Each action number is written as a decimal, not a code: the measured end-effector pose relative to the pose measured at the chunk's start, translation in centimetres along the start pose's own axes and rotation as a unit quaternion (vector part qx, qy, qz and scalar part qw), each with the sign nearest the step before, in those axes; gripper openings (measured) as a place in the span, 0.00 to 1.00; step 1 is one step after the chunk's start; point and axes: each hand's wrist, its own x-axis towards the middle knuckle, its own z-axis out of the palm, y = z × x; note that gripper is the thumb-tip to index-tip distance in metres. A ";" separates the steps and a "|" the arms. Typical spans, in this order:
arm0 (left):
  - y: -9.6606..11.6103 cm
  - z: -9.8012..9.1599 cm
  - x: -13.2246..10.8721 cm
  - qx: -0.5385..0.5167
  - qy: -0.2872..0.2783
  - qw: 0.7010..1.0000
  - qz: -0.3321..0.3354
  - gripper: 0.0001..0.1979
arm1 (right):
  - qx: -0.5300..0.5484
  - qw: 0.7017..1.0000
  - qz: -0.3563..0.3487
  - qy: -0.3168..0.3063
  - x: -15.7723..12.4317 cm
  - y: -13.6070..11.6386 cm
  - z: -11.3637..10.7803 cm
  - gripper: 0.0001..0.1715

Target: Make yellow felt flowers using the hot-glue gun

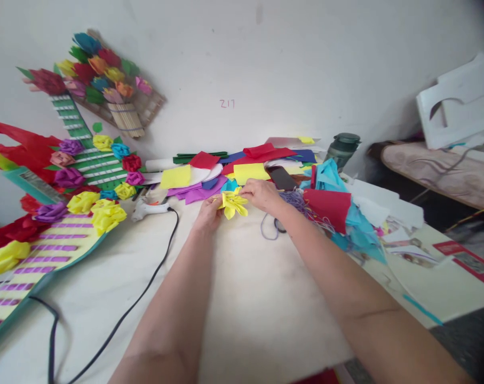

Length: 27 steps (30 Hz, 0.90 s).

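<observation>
Two hands work a yellow paper flower at the far middle of the table.

The yellow paper flower [233, 204] sits low over the table [245, 298], between both hands and in front of the loose coloured sheets [201, 176]. The left hand [207, 213] has thumb and fingers closed on its left edge. The right hand [263, 194] curls over the upper right petals, but I cannot tell whether it pinches or only presses, since the fingertips are hidden under the hand. The flower looks feather-light, soft and easy to crush or tear, so I would take it by the folded centre, not the petal tips. A glue gun [149, 209] lies just left. A phone [282, 177] is partly covered behind the right hand.
</observation>
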 end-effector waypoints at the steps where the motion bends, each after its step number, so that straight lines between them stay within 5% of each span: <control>1: 0.0 0.0 0.0 -0.002 0.002 1.000 -0.002 0.18 | 0.003 1.000 0.000 0.001 -0.1 0.0 0.0 0.17; 27: 0.5 -0.1 -0.2 -0.001 -0.011 1.000 -0.002 0.15 | -0.015 0.999 0.035 0.001 -0.4 1.3 -0.4 0.18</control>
